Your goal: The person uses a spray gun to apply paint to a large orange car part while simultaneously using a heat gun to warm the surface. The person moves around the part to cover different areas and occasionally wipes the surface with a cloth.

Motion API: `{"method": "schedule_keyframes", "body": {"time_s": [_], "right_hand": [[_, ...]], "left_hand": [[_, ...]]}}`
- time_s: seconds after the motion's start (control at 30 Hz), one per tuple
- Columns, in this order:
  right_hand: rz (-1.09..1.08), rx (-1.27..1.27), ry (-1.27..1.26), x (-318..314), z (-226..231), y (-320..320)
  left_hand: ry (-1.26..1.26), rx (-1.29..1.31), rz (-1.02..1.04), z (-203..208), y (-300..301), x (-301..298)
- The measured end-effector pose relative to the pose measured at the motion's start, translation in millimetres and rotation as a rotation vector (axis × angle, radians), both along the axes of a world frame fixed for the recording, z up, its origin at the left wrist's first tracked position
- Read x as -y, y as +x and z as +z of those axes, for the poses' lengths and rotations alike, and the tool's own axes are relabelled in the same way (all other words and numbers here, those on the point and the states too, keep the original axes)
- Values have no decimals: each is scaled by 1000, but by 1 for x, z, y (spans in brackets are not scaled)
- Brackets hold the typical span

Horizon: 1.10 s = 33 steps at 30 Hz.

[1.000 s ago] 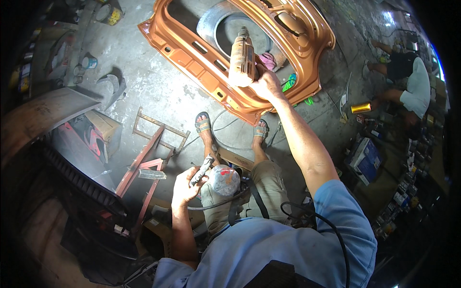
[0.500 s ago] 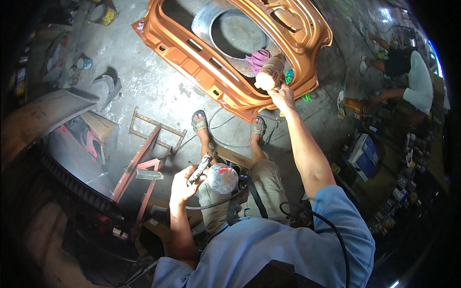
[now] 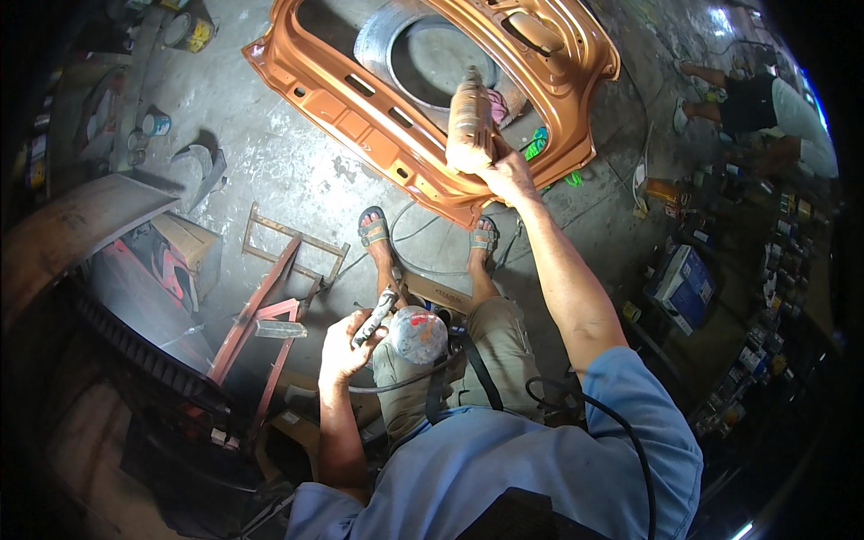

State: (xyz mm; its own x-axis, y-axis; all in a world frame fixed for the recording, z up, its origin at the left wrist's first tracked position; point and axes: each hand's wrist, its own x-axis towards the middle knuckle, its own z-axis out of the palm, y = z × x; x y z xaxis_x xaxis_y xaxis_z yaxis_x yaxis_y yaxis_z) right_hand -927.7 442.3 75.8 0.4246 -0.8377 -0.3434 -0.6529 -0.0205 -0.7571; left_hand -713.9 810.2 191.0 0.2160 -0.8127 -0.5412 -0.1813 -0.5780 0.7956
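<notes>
My right hand (image 3: 508, 176) reaches far forward, its fingers wrapped round a tan, barrel-shaped thing (image 3: 471, 121) with a narrow tip pointing away from me; its exact kind is unclear. It hangs above a copper-orange car body panel (image 3: 369, 126) with large cut-outs. Close to my lap, my left hand (image 3: 342, 346) is closed on a paint-stained spray gun (image 3: 375, 319). The gun's round, splotched cup (image 3: 418, 336) shows from above. Through the panel's opening I see a pink cloth (image 3: 498, 106), partly hidden behind the tan thing, and a grey tyre-like ring (image 3: 373, 47).
Left stand a red metal frame (image 3: 256, 310), a cardboard box (image 3: 186, 241) and a large curved panel (image 3: 99, 211). A hose (image 3: 405, 382) crosses my lap. Rightward are a blue-white box (image 3: 684, 288), many small containers, and a bent-over person (image 3: 783, 112). Paint cans (image 3: 157, 122) stand far left.
My right hand has moved left with the tan thing, whose narrow tip now points more straight ahead. My left hand and spray gun stay put. The other person has shifted slightly.
</notes>
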Motion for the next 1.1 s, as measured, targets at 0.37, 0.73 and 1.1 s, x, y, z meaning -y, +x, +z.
{"method": "schedule_keyframes", "body": {"time_s": [0.37, 0.73, 1.1], "right_hand": [[113, 84, 81, -3, 23, 28], [218, -19, -77, 1, 25, 24], [185, 96, -54, 1, 23, 24]], "left_hand": [[3, 21, 12, -5, 0, -7], [43, -8, 20, -7, 1, -10], [42, -11, 30, -4, 0, -7]]}}
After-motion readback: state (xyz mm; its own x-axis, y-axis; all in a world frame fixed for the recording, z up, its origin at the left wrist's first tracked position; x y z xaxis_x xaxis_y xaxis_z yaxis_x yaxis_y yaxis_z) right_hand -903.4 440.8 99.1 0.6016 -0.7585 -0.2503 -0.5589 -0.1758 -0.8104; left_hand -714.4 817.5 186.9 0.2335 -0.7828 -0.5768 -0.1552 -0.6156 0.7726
